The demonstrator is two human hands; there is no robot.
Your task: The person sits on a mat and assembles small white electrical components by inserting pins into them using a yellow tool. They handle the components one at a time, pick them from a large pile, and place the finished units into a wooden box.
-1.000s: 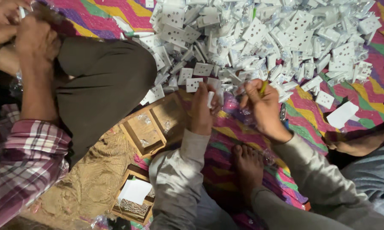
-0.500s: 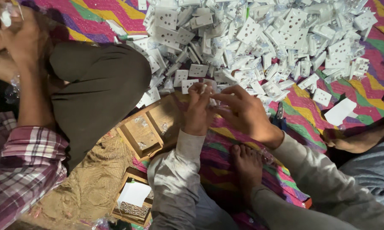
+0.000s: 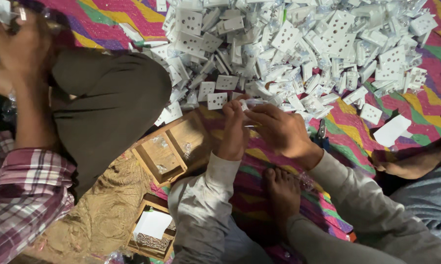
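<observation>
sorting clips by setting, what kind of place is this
Probably an informal floor workshop for assembling electrical fittings: a heap of white socket plates on a striped mat, wooden trays nearby, people sitting barefoot.

Two wooden trays (image 3: 162, 155), one bare foot (image 3: 282, 193), and white socket plates (image 3: 284, 36) beyond counting.

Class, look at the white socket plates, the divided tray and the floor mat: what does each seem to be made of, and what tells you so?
Socket plates: probably moulded plastic; smooth, uniform white, with neat round holes.
Tray: seemingly bare wood; matt brown, straight slat dividers.
Mat: likely woven fibre or plastic strips; bright zigzag bands, fine ribbed texture.
</observation>
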